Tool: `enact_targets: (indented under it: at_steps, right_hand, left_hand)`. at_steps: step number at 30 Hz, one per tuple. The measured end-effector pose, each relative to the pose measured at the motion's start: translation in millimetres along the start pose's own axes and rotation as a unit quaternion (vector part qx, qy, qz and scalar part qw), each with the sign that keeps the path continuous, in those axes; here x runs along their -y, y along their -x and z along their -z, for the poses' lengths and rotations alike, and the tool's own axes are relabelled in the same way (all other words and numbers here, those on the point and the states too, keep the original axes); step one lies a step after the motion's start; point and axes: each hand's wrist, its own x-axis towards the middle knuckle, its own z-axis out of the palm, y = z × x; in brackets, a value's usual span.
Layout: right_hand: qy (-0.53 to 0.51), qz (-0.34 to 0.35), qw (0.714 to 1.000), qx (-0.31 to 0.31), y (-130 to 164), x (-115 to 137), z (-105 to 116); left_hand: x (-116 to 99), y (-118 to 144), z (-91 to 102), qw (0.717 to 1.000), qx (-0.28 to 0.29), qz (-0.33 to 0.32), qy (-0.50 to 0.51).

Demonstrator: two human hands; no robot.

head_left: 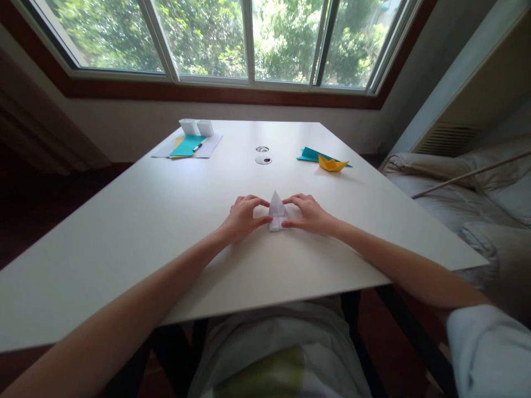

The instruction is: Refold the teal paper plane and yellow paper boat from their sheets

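A small piece of folded white paper (277, 209) lies on the white table in front of me, its pointed tip facing the window. From the left, my left hand (246, 215) grips its edge between thumb and fingers. On the opposite edge, my right hand (307, 214) pinches it the same way, the thumb low near a folded band. Creases run across the lower part of the paper and down its middle. The undersides of both hands rest close to the tabletop.
On the white table (166, 221), a yellow paper boat (332, 163) and a teal paper plane (313, 155) sit back right. Back left are paper sheets (188, 145), a pen (199, 145) and two white boxes (196, 127). Two round inserts (263, 160) lie mid-table. A sofa (431, 177) is at right.
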Motion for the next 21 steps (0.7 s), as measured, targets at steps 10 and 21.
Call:
enact_targets:
  at_steps: [10,21]
  right_hand:
    - [-0.084,0.103,0.991,-0.025,-0.2,0.1,1.7]
    - [0.025,0.273,0.961,0.045,1.8,1.6,13.6]
  left_hand:
    - [2.7,-1.4,-3.9,0.994,-0.025,-0.105,-0.019]
    - [-2.2,3.3,16.1,0.942,0.075,-0.286,-0.156]
